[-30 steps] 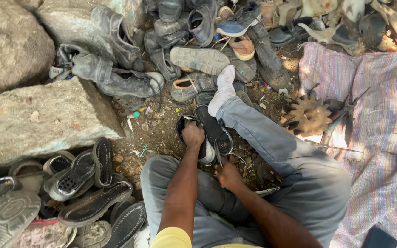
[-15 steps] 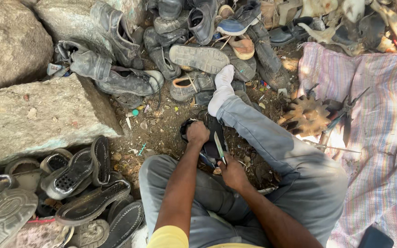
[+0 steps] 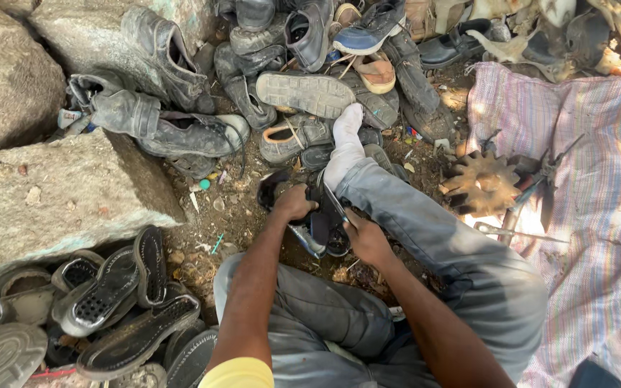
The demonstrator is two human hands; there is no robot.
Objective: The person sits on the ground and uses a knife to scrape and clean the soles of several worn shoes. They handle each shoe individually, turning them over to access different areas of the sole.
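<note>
1. Two hands work on one dark shoe [image 3: 310,219], which rests on the dirt ground [image 3: 238,208] beside the person's outstretched leg [image 3: 425,223].
2. Left hand [image 3: 295,203] is clamped over the shoe's upper, much as half a second ago.
3. Right hand [image 3: 366,241] is closed around a thin metal blade [image 3: 336,205]; since a second ago it has shifted up and rightward, with the blade now angled across the shoe.
4. Nearby: a large stone block [image 3: 59,197], loose black soles [image 3: 131,309], a rusty gear [image 3: 479,183] on striped cloth [image 3: 598,215].
</note>
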